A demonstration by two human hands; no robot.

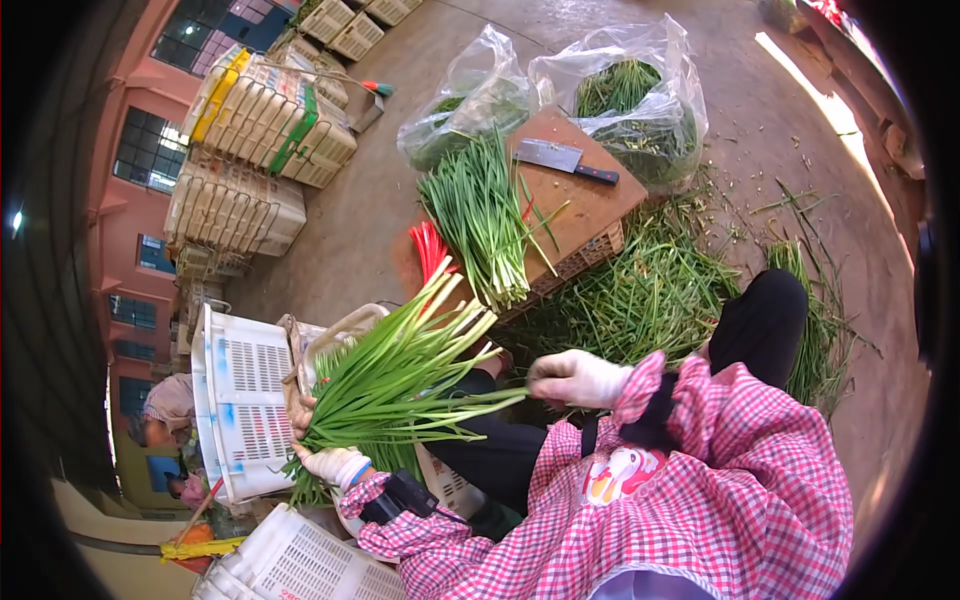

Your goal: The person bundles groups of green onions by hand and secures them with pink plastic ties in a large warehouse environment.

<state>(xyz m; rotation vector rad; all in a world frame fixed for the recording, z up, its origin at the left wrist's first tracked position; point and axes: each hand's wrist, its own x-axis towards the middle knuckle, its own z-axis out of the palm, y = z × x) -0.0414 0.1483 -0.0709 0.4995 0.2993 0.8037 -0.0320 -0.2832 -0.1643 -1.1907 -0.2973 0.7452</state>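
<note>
My left hand (334, 461), in a pale glove, grips a loose bunch of long green garlic chives (382, 360) near its leafy end. The pale stem ends fan out up and to the right. My right hand (574, 379), also gloved and slightly blurred, pinches the end of one or a few stalks reaching out of that bunch. Beyond my hands, a neat pile of chives (480, 217) lies on a brown board (592, 202). A cleaver (551, 156) with a black handle rests flat on the board, beside the pile. Red ties (429, 251) lie at the pile's left.
Two clear plastic bags (637, 112) of greens stand behind the board. Loose trimmings (637, 292) cover the floor at right. White plastic crates (247, 397) stand at my left, with stacked crates (270, 120) farther off. People (169, 412) are at far left.
</note>
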